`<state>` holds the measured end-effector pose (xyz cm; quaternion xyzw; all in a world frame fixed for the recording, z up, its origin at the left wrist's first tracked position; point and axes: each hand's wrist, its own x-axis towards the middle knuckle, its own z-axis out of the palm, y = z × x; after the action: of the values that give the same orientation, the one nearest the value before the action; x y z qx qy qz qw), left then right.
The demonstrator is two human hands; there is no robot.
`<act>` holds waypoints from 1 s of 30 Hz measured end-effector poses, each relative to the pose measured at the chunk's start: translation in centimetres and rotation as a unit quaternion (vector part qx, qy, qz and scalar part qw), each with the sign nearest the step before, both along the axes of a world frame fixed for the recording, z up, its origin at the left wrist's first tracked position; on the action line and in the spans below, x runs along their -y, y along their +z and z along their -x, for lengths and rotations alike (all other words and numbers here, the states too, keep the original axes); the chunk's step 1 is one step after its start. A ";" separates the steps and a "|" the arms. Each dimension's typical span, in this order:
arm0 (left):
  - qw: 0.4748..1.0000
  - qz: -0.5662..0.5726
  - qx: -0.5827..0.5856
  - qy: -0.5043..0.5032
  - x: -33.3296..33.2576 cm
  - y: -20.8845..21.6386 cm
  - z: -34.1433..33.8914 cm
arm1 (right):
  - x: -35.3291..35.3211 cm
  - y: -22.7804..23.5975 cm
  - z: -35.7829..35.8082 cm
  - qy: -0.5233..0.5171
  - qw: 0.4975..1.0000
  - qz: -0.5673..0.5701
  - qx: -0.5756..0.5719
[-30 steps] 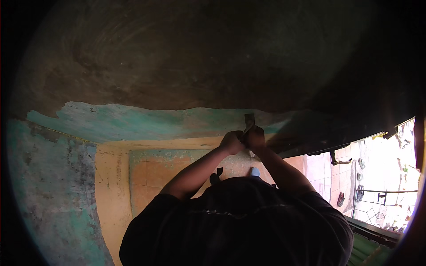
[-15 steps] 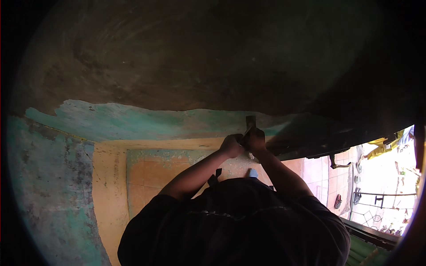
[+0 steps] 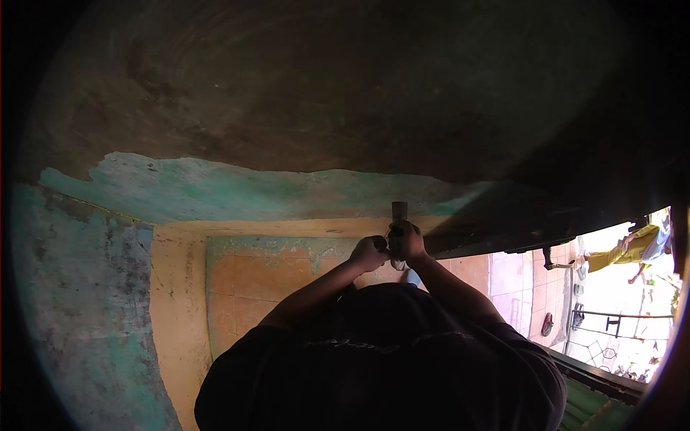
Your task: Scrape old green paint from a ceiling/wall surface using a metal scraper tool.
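Note:
In front of my chest, my right hand point(image 3: 408, 241) is wrapped round a scraper point(image 3: 399, 210). Its flat, dark, square-ended blade points up at the wall, and a pale end shows below the fist. Close beside it, my left hand point(image 3: 369, 253) is closed, its fingertips near the right hand. What the left fingers hold, if anything, is hidden in shadow. Beyond the blade rises a wall with a strip of worn green paint point(image 3: 287, 192) under a rough dark brown area point(image 3: 287, 93). Whether the blade touches the wall I cannot tell.
At the left stands a blotchy green-grey wall point(image 3: 86, 294) with a yellow lower part point(image 3: 180, 287). Orange tiles point(image 3: 251, 280) cover the floor. Over at the right, a bright opening shows a metal grille point(image 3: 611, 334), a sandal point(image 3: 548, 325) and a person in yellow clothing point(image 3: 625, 251).
Both my hands and the scraper have come down toward my body and slightly left. Outside at the right, the person in yellow has come further into sight.

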<state>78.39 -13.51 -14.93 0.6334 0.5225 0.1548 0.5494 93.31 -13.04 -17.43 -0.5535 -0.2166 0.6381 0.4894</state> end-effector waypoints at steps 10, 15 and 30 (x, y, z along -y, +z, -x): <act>0.987 0.065 0.101 0.104 1.2 0.2 5.6 | 0.1 3.2 4.1 0.094 0.980 0.006 -0.176; 0.980 0.042 0.134 0.142 1.7 0.2 8.7 | 0.1 3.7 7.1 0.134 0.971 -0.009 -0.198; 0.944 0.043 0.223 0.241 2.7 5.3 15.7 | -2.9 7.9 15.9 0.186 0.967 0.072 -0.159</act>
<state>62.66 -16.19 -9.66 0.4138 0.5302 0.3971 0.6245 77.43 -10.14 -9.51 -0.4285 -0.1890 0.8118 0.3488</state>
